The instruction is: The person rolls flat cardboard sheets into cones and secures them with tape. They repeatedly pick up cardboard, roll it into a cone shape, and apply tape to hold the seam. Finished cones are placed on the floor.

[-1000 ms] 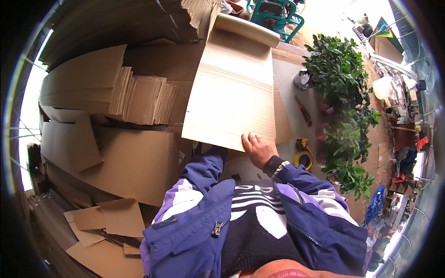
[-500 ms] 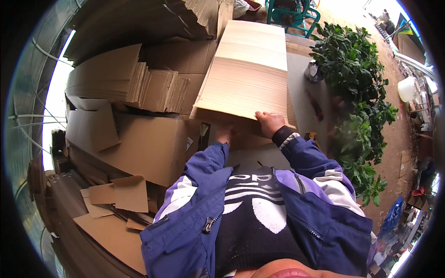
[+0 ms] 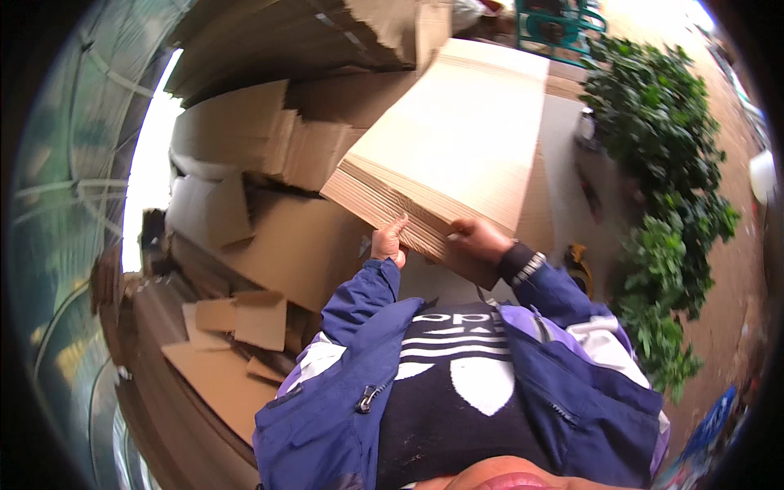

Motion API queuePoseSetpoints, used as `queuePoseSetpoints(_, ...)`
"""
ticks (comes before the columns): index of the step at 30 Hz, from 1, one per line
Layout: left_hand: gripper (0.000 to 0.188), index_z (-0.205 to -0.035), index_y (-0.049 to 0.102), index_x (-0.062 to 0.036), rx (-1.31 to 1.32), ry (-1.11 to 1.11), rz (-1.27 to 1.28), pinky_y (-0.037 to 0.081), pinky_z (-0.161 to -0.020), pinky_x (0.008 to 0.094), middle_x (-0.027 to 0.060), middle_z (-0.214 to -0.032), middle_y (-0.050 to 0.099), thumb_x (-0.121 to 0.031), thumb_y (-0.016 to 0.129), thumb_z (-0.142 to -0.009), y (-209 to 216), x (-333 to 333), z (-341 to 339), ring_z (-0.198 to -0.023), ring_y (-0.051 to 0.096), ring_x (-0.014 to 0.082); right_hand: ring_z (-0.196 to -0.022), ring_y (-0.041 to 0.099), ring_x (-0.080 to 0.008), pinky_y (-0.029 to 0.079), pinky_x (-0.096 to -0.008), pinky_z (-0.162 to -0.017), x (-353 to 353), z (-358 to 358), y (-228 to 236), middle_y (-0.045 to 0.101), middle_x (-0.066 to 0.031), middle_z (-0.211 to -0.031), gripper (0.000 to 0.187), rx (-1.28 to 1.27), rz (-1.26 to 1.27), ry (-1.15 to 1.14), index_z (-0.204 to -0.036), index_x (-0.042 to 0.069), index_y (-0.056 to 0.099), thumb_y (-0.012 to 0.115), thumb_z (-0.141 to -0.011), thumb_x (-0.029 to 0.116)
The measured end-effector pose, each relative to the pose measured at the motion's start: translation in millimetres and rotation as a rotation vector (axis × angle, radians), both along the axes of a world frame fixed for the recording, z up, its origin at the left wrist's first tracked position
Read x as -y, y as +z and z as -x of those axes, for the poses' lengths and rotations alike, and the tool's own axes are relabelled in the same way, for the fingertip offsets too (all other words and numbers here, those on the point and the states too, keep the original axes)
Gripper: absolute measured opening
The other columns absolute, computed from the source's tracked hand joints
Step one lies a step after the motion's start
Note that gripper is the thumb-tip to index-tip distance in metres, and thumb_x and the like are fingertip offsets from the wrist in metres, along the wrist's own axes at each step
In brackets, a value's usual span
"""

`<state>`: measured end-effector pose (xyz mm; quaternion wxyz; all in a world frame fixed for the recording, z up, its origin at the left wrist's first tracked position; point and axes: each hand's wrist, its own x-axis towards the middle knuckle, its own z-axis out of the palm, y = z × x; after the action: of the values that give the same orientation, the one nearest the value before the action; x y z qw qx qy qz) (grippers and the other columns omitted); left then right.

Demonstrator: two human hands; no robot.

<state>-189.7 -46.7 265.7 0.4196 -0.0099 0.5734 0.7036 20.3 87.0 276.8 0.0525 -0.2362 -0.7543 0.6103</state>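
Note:
Both hands are at the near edge of a stack of flat tan cardboard sheets (image 3: 469, 122), which is tilted and turned with its left corner toward me. My left hand (image 3: 390, 242) grips the near edge, its thumb on top and its other fingers underneath. Close to the right end of that edge, my right hand (image 3: 483, 242) is closed on the sheets, slightly blurred. Layered edges show along the near side of the stack. More cardboard lies under it on the right, on a pale tabletop (image 3: 559, 151).
Folded cardboard (image 3: 229, 126) is piled on the left, with loose pieces (image 3: 260, 318) nearer me. On the right, leafy green plants (image 3: 661, 122) line the table. A small container (image 3: 585, 128), a blurred red-and-dark tool (image 3: 588, 192) and a yellow-and-black object (image 3: 580, 265) lie between.
The cardboard stack has turned, its near left corner swinging out to the left. My left hand has come from under the stack to its near edge. The whole view has shifted.

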Motion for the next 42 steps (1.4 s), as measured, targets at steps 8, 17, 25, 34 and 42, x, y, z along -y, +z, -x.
queuePoseSetpoints(8, 0.041, -0.121, 0.062, 0.0120, -0.265, 0.121, 0.266, 0.053, -0.095, 0.0408, 0.0197, -0.119, 0.067, -0.007, 0.069, -0.085, 105.2, 167.8, 104.8, -0.105, 0.066, 0.0309, -0.104, 0.063, -0.0302, 0.055, -0.0399, -0.088, -113.5, -32.4, -77.7, 0.059, -0.0213, -0.128, 0.084, -0.188, 0.777, -0.981, -0.148, -0.003, 0.029, 0.069, -0.094, 0.048)
queuePoseSetpoints(17, 0.045, -0.130, 0.058, 0.0092, -0.217, 0.083, 0.339, 0.054, -0.096, 0.0420, 0.0205, -0.119, 0.068, -0.009, 0.065, -0.090, 165.9, 368.9, 151.4, -0.109, 0.066, 0.0324, -0.084, 0.061, -0.0182, 0.051, -0.0339, -0.076, -156.1, 78.1, -87.4, 0.063, -0.0043, -0.093, 0.023, -0.464, 1.113, -0.973, -0.104, 0.011, 0.056, 0.071, -0.093, 0.025)
queuePoseSetpoints(25, 0.042, -0.131, 0.058, 0.0045, -0.302, 0.139, 0.250, 0.054, -0.092, 0.0404, 0.0155, -0.125, 0.066, -0.017, 0.064, -0.096, 63.0, 290.7, 138.8, -0.109, 0.066, 0.0285, -0.095, 0.065, -0.0224, 0.051, -0.0347, -0.086, -16.8, 140.5, 159.2, 0.070, -0.0099, -0.107, 0.036, -0.918, 0.166, -0.207, -0.112, -0.002, 0.067, 0.047, -0.101, 0.026)
queuePoseSetpoints(34, 0.049, -0.135, 0.057, -0.0021, -0.181, 0.425, -0.162, 0.050, -0.099, 0.0469, 0.0125, -0.134, 0.062, -0.033, 0.061, -0.097, 53.2, 199.0, 121.2, -0.115, 0.062, 0.0300, -0.095, 0.057, -0.0205, 0.047, -0.0467, -0.097, 179.8, 203.0, 201.1, 0.063, 0.0015, -0.107, 0.048, -1.033, -1.266, 0.758, -0.122, 0.018, 0.065, 0.064, -0.077, 0.033)
queuePoseSetpoints(42, 0.059, -0.136, 0.055, -0.0022, -0.077, 0.701, -0.373, 0.048, -0.101, 0.0507, 0.0135, -0.134, 0.062, -0.046, 0.058, -0.097, 22.3, 295.3, 298.5, -0.117, 0.061, 0.0335, -0.112, 0.057, -0.0249, 0.046, -0.0450, -0.098, 143.9, 194.4, 34.7, 0.061, -0.0045, -0.112, 0.046, -0.614, -1.014, 0.427, -0.123, 0.023, 0.070, 0.065, -0.077, 0.024)
